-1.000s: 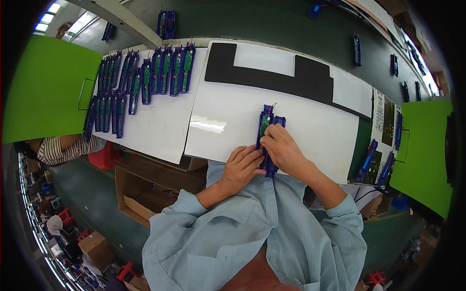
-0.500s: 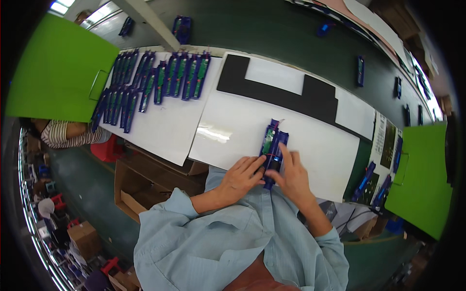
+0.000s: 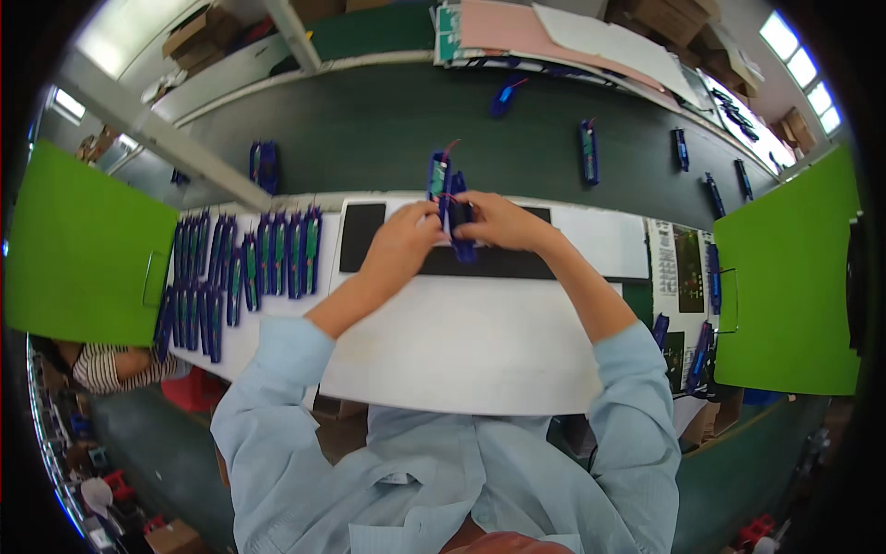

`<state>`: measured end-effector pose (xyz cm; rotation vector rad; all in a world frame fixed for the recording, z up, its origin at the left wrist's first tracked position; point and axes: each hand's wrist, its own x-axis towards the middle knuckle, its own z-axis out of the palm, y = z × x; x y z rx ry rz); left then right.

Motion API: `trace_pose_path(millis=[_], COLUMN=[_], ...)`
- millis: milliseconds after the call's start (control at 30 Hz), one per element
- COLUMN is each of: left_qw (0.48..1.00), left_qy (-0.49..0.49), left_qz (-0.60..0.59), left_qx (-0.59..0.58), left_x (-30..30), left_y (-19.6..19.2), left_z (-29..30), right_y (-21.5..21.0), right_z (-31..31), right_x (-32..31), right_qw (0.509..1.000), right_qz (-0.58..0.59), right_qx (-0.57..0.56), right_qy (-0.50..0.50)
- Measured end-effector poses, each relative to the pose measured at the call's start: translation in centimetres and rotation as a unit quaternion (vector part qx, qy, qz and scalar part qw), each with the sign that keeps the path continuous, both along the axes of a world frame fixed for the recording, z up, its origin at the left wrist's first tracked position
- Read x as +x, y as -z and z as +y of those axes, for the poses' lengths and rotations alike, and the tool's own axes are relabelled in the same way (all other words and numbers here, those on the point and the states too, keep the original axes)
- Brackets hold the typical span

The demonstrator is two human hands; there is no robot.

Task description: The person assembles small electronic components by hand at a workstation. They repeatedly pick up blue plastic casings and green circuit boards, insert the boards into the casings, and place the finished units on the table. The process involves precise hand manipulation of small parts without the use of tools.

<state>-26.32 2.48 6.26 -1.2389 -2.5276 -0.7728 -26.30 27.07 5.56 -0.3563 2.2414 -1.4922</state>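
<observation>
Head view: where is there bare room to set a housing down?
Best room: white worktop, between the black mat and shirt. The dark green belt also looks bare between the wide blue housing leftward and the open housing held by left hand and right hand. Crowded: leftward, rows of circuit-board housings.

The floor [image 3: 152,452] at the lower left is green. Bright windows [image 3: 802,68] are at the upper right, and lime-green panels [image 3: 88,240] stand at both sides.
</observation>
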Motion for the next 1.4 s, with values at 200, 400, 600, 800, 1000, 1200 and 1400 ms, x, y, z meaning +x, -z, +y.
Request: trace_pose_path(millis=[200, 400, 600, 800, 1000, 1200, 1400], left_qw=[0.988, 0.998, 0.996, 0.996, 0.996, 0.983, 0.737], left_qy=[-0.101, 0.036, 0.036, 0.014, 0.015, -0.008, -0.072], left_qz=[0.102, -0.054, -0.069, -0.085, -0.082, -0.121, -0.521], left_qx=[0.059, 0.006, -0.035, -0.030, -0.007, 0.137, 0.424], left_x=[-9.4, 5.2, 9.6, 9.7, 9.8, 10.0, 13.3], left_y=[5.1, 4.9, 8.2, 9.0, 8.5, 9.5, 8.2], left_z=[3.7, 5.8, 7.0, 6.4, 6.9, 6.3, 5.1], right_y=[7.2, 8.4, 9.9, 7.4, 8.9, 11.0, 4.7], right_z=[3.5, 8.0, 7.3, 8.8, 16.6, 16.8, 0.0], right_x=[-11.6, -22.4, -27.7, -22.0, -12.2, -9.4, 7.6], right_qw=[0.918, 0.845, 0.817, 0.809, 0.755, 0.813, 0.946], right_qz=[0.286, 0.246, 0.195, 0.238, 0.206, 0.249, 0.221], right_qx=[0.168, 0.236, 0.378, 0.374, 0.445, 0.318, 0.102], right_qy=[0.215, 0.411, 0.390, 0.385, 0.435, 0.418, 0.213])
